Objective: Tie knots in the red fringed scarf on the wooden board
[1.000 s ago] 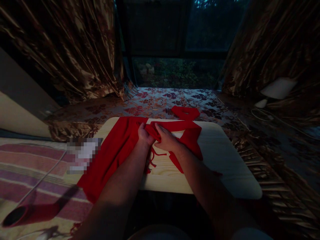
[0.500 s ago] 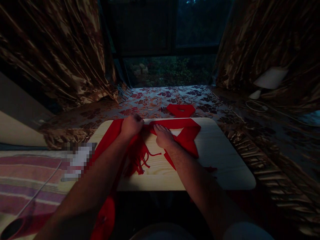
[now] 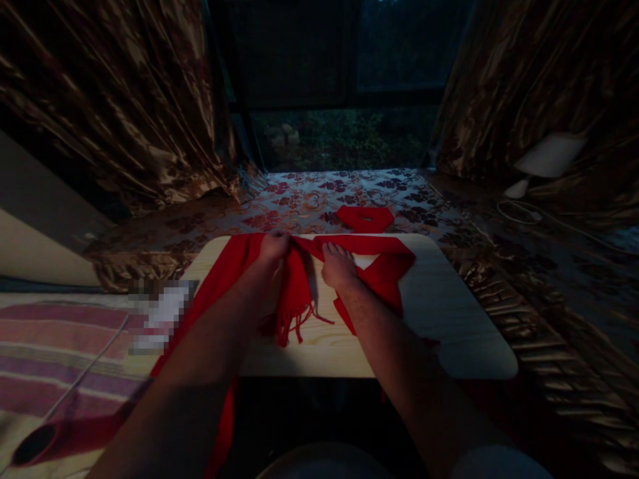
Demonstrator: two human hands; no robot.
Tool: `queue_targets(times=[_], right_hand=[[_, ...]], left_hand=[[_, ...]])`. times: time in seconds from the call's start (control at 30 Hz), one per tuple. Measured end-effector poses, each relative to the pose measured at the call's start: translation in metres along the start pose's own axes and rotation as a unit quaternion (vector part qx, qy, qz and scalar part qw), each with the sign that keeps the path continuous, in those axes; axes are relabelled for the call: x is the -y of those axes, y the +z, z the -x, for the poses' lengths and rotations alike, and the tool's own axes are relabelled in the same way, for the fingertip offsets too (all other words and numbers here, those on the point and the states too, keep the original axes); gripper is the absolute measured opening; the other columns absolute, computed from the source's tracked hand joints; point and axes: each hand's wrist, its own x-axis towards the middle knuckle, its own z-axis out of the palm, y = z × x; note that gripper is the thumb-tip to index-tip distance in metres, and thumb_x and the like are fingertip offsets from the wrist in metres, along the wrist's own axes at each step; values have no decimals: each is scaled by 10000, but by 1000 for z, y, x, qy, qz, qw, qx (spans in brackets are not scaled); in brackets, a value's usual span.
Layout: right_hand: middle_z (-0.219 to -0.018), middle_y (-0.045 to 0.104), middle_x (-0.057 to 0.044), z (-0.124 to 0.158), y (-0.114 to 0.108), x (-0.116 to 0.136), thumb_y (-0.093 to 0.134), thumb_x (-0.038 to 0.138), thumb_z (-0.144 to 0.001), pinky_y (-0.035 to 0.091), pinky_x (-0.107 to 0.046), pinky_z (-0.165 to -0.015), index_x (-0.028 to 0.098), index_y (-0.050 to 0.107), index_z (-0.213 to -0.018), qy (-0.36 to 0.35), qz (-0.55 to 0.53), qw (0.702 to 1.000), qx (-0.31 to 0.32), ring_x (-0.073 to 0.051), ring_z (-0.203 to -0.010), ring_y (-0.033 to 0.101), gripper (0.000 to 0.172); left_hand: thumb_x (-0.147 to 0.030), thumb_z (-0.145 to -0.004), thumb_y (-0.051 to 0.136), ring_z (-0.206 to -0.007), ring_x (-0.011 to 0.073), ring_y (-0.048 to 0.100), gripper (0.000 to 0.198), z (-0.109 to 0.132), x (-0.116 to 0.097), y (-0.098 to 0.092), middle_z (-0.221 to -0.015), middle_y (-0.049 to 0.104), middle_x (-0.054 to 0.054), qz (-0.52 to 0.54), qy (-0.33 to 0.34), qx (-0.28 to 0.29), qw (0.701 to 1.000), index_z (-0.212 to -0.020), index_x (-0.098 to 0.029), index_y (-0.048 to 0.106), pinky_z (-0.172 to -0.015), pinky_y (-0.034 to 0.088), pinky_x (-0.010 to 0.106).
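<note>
A red fringed scarf (image 3: 294, 283) lies across a pale wooden table (image 3: 449, 313), one part hanging over the front edge at the left. My left hand (image 3: 274, 246) is closed on the scarf near the table's far edge, with a fringed end hanging down just right of it. My right hand (image 3: 338, 265) rests palm down on the folded red cloth (image 3: 384, 276), its fingers stretched out. That cloth is bent at a corner on the right. The forearms hide part of the scarf.
Another folded red piece (image 3: 367, 218) lies on the patterned sill cover (image 3: 299, 193) behind the table. A white lamp (image 3: 552, 154) with a cord stands right. At the left are a striped bed cover (image 3: 64, 339) and a red tube (image 3: 64, 439).
My left hand has moved a little right with the scarf, and the fringed end now hangs straighter and flatter. The whole view has shifted slightly; my right hand stays on the cloth.
</note>
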Motion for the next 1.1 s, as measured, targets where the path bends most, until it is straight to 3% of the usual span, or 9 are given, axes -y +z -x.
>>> queue_targets(times=[0.1,0.2,0.27,0.4,0.53,0.67,0.77,0.93,1.1], right_hand=[[-1624,376,-116,-2,0,-1,425,180,-916,275,-465,-1187,116,374,-1563,2,3,1000,7,-283,-1464,337,652],[-1621,384,-114,-3,2,-1,406,180,-923,283,-483,-1181,118,384,-1558,0,6,1000,0,-288,-1457,347,638],[-1614,395,-119,-3,3,-1,396,182,-929,291,-488,-1175,116,392,-1553,-3,7,1000,-6,-288,-1450,355,627],[-1599,418,-121,-3,4,0,403,184,-930,290,-463,-1176,118,413,-1543,-6,12,1000,-10,-284,-1438,374,617],[-1597,418,-130,-3,5,-1,417,180,-922,297,-451,-1169,115,406,-1546,-8,25,1000,-11,-283,-1441,370,628],[-1593,421,-140,-7,6,0,428,187,-920,314,-468,-1153,115,407,-1545,-12,37,999,-12,-305,-1424,388,629],[-1587,425,-152,-12,7,4,428,189,-921,322,-465,-1147,102,423,-1533,-19,41,999,-10,-309,-1421,391,618],[-1588,413,-178,-23,7,14,411,176,-927,324,-485,-1143,96,415,-1536,-3,42,999,-2,-316,-1421,389,614],[-1593,397,-193,-30,5,21,413,187,-938,317,-493,-1158,90,387,-1551,3,36,999,13,-323,-1438,377,621]], left_hand=[[-356,-805,698,-1011,288,703,549,13,1,0,-1102,740,171,-23,35,-12,999,-1297,-128,615,-905,527,374],[-393,-763,745,-1142,307,656,650,32,9,-7,-1262,679,168,-84,130,-26,988,-1358,-187,583,-1021,478,402],[-421,-749,753,-1022,286,691,686,41,17,-12,-1138,715,135,-94,132,1,987,-1373,-198,573,-955,517,397],[-318,-728,747,-672,184,668,774,44,34,-14,-846,712,52,89,-1,82,993,-1435,-143,488,-654,539,291],[-190,-700,708,-567,121,604,823,45,44,-9,-811,697,18,228,28,98,968,-1479,-156,446,-563,481,227],[-148,-720,658,-710,139,654,579,45,47,-4,-918,738,56,168,109,31,979,-1299,-151,647,-688,528,245],[-140,-755,621,-858,186,692,370,42,49,-1,-999,763,83,99,112,-47,988,-1103,-145,745,-856,546,300],[-91,-756,609,-1083,232,691,498,38,50,1,-1178,745,100,87,101,-87,987,-1241,-152,703,-1035,509,371],[-77,-761,599,-1206,250,650,553,40,48,-1,-1312,688,139,66,106,-88,988,-1308,-117,666,-1114,461,382]])
